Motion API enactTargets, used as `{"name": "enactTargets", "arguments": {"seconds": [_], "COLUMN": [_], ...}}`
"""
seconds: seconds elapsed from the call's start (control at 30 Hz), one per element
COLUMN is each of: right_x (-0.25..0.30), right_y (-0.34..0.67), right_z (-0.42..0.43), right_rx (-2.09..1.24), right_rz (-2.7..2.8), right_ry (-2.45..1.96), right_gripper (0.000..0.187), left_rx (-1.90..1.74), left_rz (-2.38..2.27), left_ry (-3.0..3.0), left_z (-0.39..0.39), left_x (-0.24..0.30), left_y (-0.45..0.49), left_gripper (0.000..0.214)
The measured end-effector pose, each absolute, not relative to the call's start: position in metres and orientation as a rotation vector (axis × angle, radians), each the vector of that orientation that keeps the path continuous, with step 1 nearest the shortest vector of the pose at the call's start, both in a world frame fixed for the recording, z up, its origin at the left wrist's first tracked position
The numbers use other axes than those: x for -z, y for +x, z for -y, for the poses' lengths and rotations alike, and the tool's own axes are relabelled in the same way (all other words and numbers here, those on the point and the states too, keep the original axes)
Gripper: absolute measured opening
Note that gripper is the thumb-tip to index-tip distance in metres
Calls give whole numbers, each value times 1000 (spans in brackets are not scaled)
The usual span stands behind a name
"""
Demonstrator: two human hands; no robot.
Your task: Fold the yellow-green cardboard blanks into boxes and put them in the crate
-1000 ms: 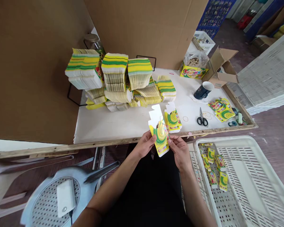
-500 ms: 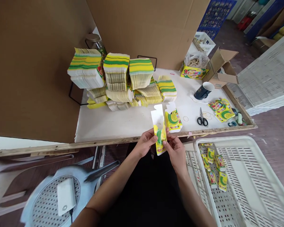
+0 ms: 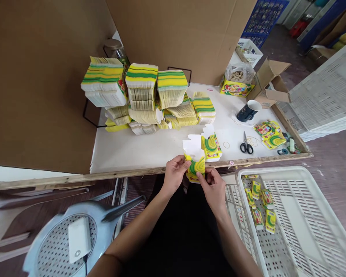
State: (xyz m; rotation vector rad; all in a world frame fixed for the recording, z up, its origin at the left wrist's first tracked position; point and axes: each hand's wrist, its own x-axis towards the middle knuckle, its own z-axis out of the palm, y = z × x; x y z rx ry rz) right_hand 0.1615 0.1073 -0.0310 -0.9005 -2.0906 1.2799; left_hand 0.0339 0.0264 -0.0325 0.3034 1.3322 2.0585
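Carton (image 3: 196,163), left of the scissors (image 3: 246,147), is pinched between thumb and fingers by left hand (image 3: 174,174) and right hand (image 3: 214,189), apparently being shaped. Light, even pressure seems needed next.

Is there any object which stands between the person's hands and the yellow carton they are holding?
Nothing visible does: the left hand and right hand both touch the yellow carton directly. The scissors lie off to the right.

Smooth paperboard carton (image 3: 197,166); rough wooden table edge (image 3: 132,173).
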Motion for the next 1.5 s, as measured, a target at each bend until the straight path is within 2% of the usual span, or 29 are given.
{"name": "enactTargets", "arguments": {"seconds": [0.13, 0.23, 0.3, 0.4, 0.47, 0.6, 0.67, 0.73, 0.8, 0.87, 0.93, 1.03, 1.1, 1.17, 1.3, 1.5], "right_x": [32, 31, 28, 22, 18, 14, 12, 12, 12, 12, 10, 3, -2, -3, 4, 9], "right_y": [160, 159, 160, 165, 168, 174, 174, 173, 172, 170, 170, 174, 177, 179, 176, 171], "right_z": [-108, -110, -114, -122, -128, -138, -142, -143, -143, -143, -143, -146, -148, -148, -145, -144], "right_rx": [-1379, -1461, -1495, -1560, -1607, -1624, -1538, -1440, -1447, -1510, -1506, -1357, -1336, -1390, -1492, -1376], "right_rz": [1969, 1839, 1830, 1909, 1955, 2001, 2038, 2055, 2010, 1938, 1942, 2097, 2180, 2234, 2224, 2292], "right_ry": [-876, -858, -816, -713, -646, -582, -578, -576, -587, -618, -635, -565, -520, -586, -770, -829], "right_gripper": [22, 25, 38, 58, 53, 22, 15, 14, 14, 25, 34, 25, 33, 39, 38, 34], "left_rx": [-1978, -1906, -1874, -1812, -1749, -1659, -1638, -1631, -1626, -1613, -1593, -1619, -1638, -1637, -1609, -1614], "left_rz": [-1376, -1384, -1379, -1336, -1312, -1295, -1288, -1268, -1219, -1184, -1198, -1247, -1291, -1358, -1377, -1300], "left_ry": [378, 465, 513, 653, 755, 826, 818, 791, 752, 743, 774, 792, 779, 781, 832, 776], "left_z": [-27, -24, -20, -14, -10, -7, -7, -7, -7, -8, -9, -9, -10, -10, -11, -12], "left_x": [36, 35, 31, 24, 21, 22, 24, 24, 24, 23, 23, 24, 25, 25, 24, 25], "left_y": [37, 43, 45, 43, 40, 37, 39, 41, 43, 43, 42, 40, 40, 42, 46, 45], "left_gripper": [34, 51, 63, 66, 62, 42, 37, 46, 67, 81, 73, 51, 46, 46, 49, 53]}}
